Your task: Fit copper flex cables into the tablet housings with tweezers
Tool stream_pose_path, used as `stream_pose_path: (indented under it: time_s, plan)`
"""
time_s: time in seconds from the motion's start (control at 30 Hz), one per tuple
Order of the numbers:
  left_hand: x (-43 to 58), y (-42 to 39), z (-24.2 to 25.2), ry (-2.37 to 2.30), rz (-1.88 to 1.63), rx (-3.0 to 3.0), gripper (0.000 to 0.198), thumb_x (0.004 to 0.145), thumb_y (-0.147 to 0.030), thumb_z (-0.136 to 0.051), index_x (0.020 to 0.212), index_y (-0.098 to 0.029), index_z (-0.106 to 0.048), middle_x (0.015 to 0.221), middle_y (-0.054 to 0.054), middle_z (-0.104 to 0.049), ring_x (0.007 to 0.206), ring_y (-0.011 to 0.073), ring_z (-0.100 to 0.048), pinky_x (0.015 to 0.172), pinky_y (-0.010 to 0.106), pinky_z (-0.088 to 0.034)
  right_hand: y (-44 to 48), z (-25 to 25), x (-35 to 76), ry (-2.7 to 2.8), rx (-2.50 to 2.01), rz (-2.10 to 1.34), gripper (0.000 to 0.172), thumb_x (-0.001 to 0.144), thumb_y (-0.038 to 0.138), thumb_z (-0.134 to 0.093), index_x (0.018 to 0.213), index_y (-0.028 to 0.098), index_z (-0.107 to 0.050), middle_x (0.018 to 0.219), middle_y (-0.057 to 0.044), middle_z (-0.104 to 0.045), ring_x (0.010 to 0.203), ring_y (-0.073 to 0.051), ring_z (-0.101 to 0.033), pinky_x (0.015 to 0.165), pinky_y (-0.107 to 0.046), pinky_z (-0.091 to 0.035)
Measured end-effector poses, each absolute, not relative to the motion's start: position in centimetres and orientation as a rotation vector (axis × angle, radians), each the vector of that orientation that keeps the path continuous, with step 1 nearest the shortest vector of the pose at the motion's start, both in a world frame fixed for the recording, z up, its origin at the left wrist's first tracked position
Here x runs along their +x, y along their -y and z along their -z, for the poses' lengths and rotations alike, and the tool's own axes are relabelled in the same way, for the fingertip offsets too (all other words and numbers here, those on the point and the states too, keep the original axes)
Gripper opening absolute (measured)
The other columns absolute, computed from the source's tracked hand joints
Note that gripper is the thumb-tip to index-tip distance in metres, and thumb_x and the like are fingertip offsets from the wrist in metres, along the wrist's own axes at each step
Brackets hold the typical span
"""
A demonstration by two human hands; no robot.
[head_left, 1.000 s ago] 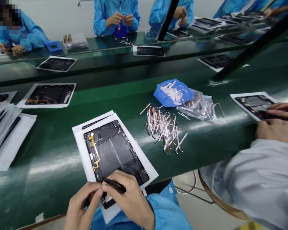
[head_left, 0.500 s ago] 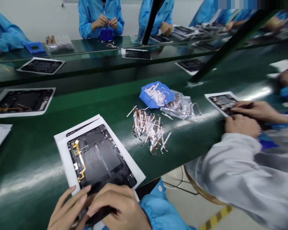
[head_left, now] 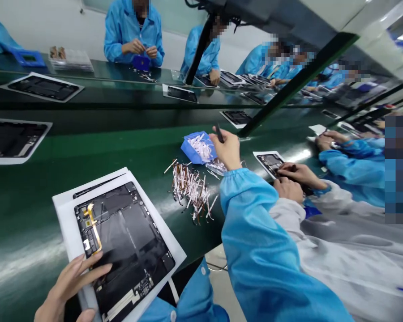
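An opened tablet housing (head_left: 121, 232), black inside with a gold flex cable (head_left: 94, 228) along its left side, lies on white paper (head_left: 63, 214) at the table's near edge. My left hand (head_left: 65, 286) is at its lower left, fingers stretched and spread with the tips over the housing; its thumb is by the paper's lower edge. My right hand (head_left: 229, 150) is raised at the right edge of a blue tray (head_left: 189, 146) of white strips, pinching a slim black tool (head_left: 219, 133) that points up. Below the tray lies a heap of white-and-brown flex strips (head_left: 191, 188).
Clear plastic bag (head_left: 216, 167) lies beside the tray, partly behind my right wrist. To my right, a co-worker's hands (head_left: 293, 181) work on another tablet housing (head_left: 270, 162). More housings (head_left: 16, 138) on paper lie across the green table (head_left: 127, 143). A slanted dark post (head_left: 295, 87) rises ahead.
My right hand has left the housing's lower end and reached forward and right to the tray. My left hand stays at the lower left. The view has turned right and up.
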State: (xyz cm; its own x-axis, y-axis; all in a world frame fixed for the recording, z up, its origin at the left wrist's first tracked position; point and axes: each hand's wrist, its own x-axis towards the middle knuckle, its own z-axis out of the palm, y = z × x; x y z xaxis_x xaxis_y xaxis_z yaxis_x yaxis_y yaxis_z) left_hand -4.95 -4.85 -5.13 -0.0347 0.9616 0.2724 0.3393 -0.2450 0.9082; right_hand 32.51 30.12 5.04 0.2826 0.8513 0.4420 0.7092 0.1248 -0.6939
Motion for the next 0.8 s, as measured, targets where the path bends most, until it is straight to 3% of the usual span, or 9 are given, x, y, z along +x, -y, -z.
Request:
stream_pose_path:
  time_s: [0.17,0.23,0.33,0.5,0.6,0.67,0.8]
  plan:
    - [-4.6,4.5,4.4,-1.182,-1.403,1.638,0.072,0.095,-0.051,-0.047,0.156,-0.024,-0.02,0.145,0.016,-0.05,0.116,0.0376,-0.064,0.101,0.055,-0.048,-21.1,-5.7,25.5,1.711,-1.399,-0.251,0.017,0.088,0.031,-0.064,0.082,0.017,-0.073,0.075,-0.004,-0.071,0.076,-0.022,-0.068,0.08,-0.038,-0.055]
    - [-4.3,4.4,4.0,-1.178,-1.382,1.65,0.075,0.095,-0.057,-0.043,0.157,-0.024,-0.016,0.145,0.017,-0.048,0.116,0.0364,-0.064,0.101,0.054,-0.049,-15.4,-5.1,21.4,1.959,-1.072,-0.569,0.012,0.089,0.03,-0.066,0.092,0.02,-0.073,0.087,-0.003,-0.072,0.084,-0.019,-0.069,0.08,-0.034,-0.057]
    - [-4.4,4.4,3.6,-1.197,-1.325,1.645,0.077,0.096,-0.062,-0.038,0.158,-0.025,-0.01,0.146,0.019,-0.048,0.122,0.0347,-0.061,0.102,0.052,-0.05,-8.4,-4.3,16.7,2.188,-0.691,-0.953,0.025,0.092,0.031,-0.065,0.114,0.02,-0.068,0.114,-0.009,-0.067,0.097,-0.018,-0.068,0.083,-0.029,-0.058]
    - [-4.8,4.7,2.9,-1.268,-1.178,1.684,0.079,0.096,-0.065,-0.03,0.158,-0.026,-0.002,0.155,0.018,-0.038,0.14,0.0342,-0.04,0.108,0.05,-0.044,-6.2,-4.1,14.2,2.247,-0.583,-1.302,0.016,0.095,0.015,-0.055,0.099,0.021,-0.069,0.117,-0.005,-0.067,0.098,-0.016,-0.069,0.084,-0.025,-0.058]
    - [-5.3,5.3,2.2,-1.338,-0.987,1.705,0.084,0.093,-0.07,-0.017,0.157,-0.021,0.01,0.163,0.019,-0.019,0.147,0.0356,-0.025,0.114,0.055,-0.035,-7.2,-3.9,14.2,2.152,-0.556,-1.389,0.015,0.092,0.011,-0.058,0.096,0.02,-0.069,0.112,-0.006,-0.068,0.1,-0.016,-0.069,0.088,-0.026,-0.057]
    - [-6.1,6.0,1.7,-1.451,-0.788,1.859,0.08,0.096,-0.065,-0.019,0.158,-0.021,0.005,0.165,0.017,-0.01,0.15,0.0377,-0.012,0.117,0.059,-0.025,-7.7,-3.4,14.1,2.059,-0.561,-1.412,0.01,0.091,0.013,-0.062,0.094,0.019,-0.07,0.108,-0.006,-0.069,0.096,-0.015,-0.069,0.089,-0.027,-0.056]
    - [-8.3,7.2,1.4,-1.644,-0.426,2.307,0.056,0.097,-0.052,-0.043,0.151,-0.037,-0.035,0.166,0.004,-0.01,0.151,0.0399,-0.003,0.119,0.056,-0.006,-8.4,-2.2,13.5,1.861,-0.65,-1.391,0.005,0.086,0.019,-0.071,0.091,0.017,-0.072,0.101,-0.005,-0.071,0.093,-0.015,-0.069,0.087,-0.027,-0.056]
